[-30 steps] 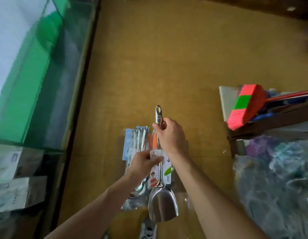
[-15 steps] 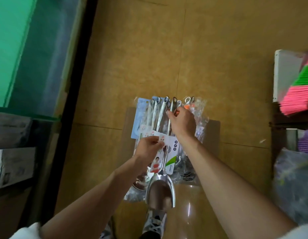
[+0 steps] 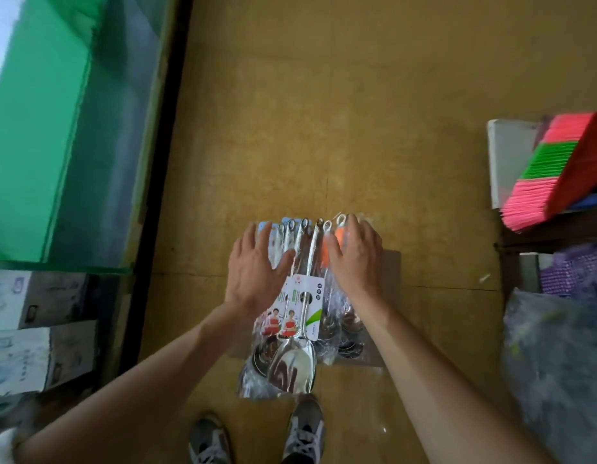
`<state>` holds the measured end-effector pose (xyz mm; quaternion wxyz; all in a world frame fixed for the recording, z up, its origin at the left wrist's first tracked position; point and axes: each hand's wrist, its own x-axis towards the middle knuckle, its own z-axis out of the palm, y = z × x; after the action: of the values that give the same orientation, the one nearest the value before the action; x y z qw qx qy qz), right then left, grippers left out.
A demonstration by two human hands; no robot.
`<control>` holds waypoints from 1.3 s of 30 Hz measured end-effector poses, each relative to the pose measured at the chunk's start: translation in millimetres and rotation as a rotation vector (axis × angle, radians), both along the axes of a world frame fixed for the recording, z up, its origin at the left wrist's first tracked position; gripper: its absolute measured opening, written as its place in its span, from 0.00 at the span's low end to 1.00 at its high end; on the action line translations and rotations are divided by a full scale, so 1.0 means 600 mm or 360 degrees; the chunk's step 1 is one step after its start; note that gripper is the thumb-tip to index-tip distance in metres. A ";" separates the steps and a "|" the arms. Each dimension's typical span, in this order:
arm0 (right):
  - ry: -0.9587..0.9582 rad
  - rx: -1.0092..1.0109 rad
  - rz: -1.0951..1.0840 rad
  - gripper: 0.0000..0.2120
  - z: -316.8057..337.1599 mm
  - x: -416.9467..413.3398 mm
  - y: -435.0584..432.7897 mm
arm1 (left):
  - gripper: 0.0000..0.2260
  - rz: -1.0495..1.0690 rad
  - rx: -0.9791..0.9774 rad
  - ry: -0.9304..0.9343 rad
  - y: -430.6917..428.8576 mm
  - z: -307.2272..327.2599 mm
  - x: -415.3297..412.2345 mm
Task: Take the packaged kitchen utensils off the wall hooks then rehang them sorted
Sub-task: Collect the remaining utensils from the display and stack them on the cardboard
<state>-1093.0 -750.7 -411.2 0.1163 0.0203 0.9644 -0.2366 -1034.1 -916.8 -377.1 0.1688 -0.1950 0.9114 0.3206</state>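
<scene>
A pile of packaged steel kitchen utensils (image 3: 303, 249) lies on a small clear stool in front of me, handles pointing away. On top lies a steel scoop (image 3: 292, 365) with a white printed card (image 3: 300, 306) round its handle. My left hand (image 3: 255, 272) lies flat with spread fingers on the left side of the pile. On the right side my right hand (image 3: 355, 259) rests flat too, over an orange-tagged package (image 3: 339, 236). Neither hand grips anything.
The brown tiled floor (image 3: 323, 112) spreads beyond the pile. A glass counter with green panels (image 3: 56, 145) and boxes (image 3: 32, 329) stands at the left. At the right are a pink-and-green broom head (image 3: 558, 165), a shelf and plastic-wrapped goods (image 3: 558, 356). My shoes (image 3: 303, 430) show below.
Both hands have let go of the scoop, which now lies on the pile. They have opened and spread flat over the utensils on either side.
</scene>
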 end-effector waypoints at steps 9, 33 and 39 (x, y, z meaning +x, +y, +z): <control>0.0232 0.0228 -0.0279 0.37 0.249 0.069 0.157 | 0.35 -0.0710 -0.0472 0.0384 0.061 0.252 -0.065; 0.0785 0.0653 -0.1502 0.35 0.813 0.717 0.752 | 0.34 -0.2057 -0.0154 0.1370 0.825 0.765 0.366; 0.0770 0.0710 -0.1723 0.33 0.821 0.947 0.860 | 0.35 -0.2321 -0.0035 0.1377 0.981 0.761 0.588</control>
<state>-524.8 -234.8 81.3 -0.2482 0.4748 0.8427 -0.0531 -681.2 -328.1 79.7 -0.0320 0.5797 0.7964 0.1690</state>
